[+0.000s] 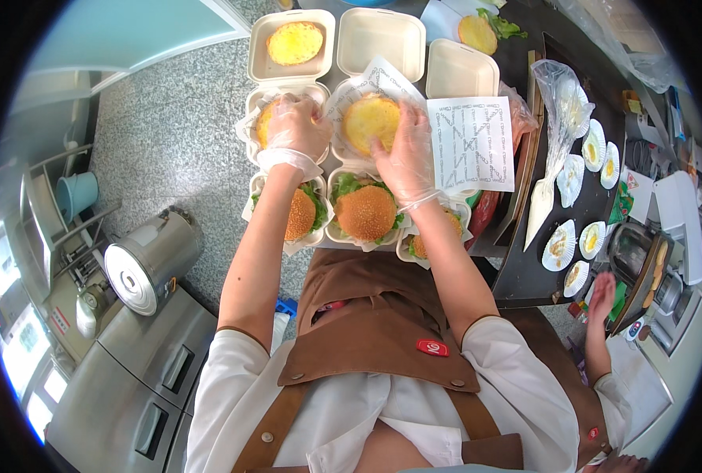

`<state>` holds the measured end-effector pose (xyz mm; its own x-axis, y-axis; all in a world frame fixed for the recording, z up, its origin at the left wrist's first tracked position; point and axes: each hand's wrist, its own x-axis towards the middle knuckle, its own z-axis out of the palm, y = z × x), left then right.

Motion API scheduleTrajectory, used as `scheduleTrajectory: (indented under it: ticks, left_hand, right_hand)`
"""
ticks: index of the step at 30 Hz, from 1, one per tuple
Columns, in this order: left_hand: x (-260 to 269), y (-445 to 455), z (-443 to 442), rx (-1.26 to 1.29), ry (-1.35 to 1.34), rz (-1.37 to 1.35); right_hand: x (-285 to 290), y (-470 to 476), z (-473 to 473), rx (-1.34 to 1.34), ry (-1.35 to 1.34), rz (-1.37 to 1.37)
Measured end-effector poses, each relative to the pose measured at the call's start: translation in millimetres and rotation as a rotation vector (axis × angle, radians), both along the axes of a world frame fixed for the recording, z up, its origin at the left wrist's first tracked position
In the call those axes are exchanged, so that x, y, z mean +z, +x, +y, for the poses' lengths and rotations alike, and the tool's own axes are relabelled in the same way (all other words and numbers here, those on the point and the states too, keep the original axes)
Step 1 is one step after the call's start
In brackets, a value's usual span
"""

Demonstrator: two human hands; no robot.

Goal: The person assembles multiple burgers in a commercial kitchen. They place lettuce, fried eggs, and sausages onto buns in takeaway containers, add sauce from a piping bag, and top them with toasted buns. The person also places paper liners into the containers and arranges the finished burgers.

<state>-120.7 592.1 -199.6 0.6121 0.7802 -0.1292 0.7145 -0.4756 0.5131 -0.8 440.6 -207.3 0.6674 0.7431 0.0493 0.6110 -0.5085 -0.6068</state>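
Note:
Both hands wear clear plastic gloves. My left hand point(295, 127) rests over a toasted bun half point(264, 127) in a paper-lined clamshell box; its fingertips are partly hidden. With its thumb and fingers, my right hand point(407, 145) touches the right side of another toasted bun half point(370, 124), lying on printed paper point(389, 80) in the middle box. Nearer my body, sesame-bun burgers with lettuce sit in boxes: one in the middle point(366, 211), one at left point(301, 216), one at right point(440, 233) partly behind my right forearm. One toasted bun half point(295, 43) lies in the upper left lid.
A printed paper sheet point(472, 145) covers part of the right box. A piping bag point(543, 198) and several paper cups point(558, 245) stand on a dark tray to the right. A co-worker's hand point(602, 295) is at far right. A bun half point(477, 34) lies near lettuce at the top.

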Motion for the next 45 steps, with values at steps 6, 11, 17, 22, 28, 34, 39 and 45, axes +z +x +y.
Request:
scheduleTrajectory:
  ticks: [6, 11, 17, 22, 28, 34, 39, 45]
  left_hand:
    - [0.5, 4.5, 2.9, -0.028, 0.008, 0.057]
    - [0.9, 10.0, 10.0, -0.085, -0.070, 0.083]
    - [15.9, 7.5, 1.2, -0.056, 0.083, 0.096]
    - [35.7, -5.6, -40.3, -0.228, 0.202, -0.185]
    - [14.0, 3.5, -82.1, -0.537, 0.347, -0.003]
    - [0.7, 11.6, -84.9, -0.516, 0.364, -0.058]
    - [-5.2, 3.8, -85.3, -0.414, 0.297, -0.191]
    - [-2.4, -4.4, -85.8, -0.380, 0.232, -0.202]
  right_hand:
    - [3.6, 1.0, 0.3, 0.136, -0.159, -0.135]
    - [-1.0, 4.8, 6.1, 0.187, -0.223, -0.162]
    - [-5.9, 24.8, 6.9, 0.214, -0.051, -0.117]
    - [4.2, 48.8, 1.9, 0.290, 0.100, 0.074]
    - [4.9, 47.3, 2.4, 0.549, -0.040, -0.107]
    - [10.7, 45.9, 7.0, 0.597, -0.172, -0.258]
    - [12.4, 47.2, 7.1, 0.616, -0.244, -0.330]
    - [9.5, 42.9, 10.2, 0.569, -0.277, -0.334]
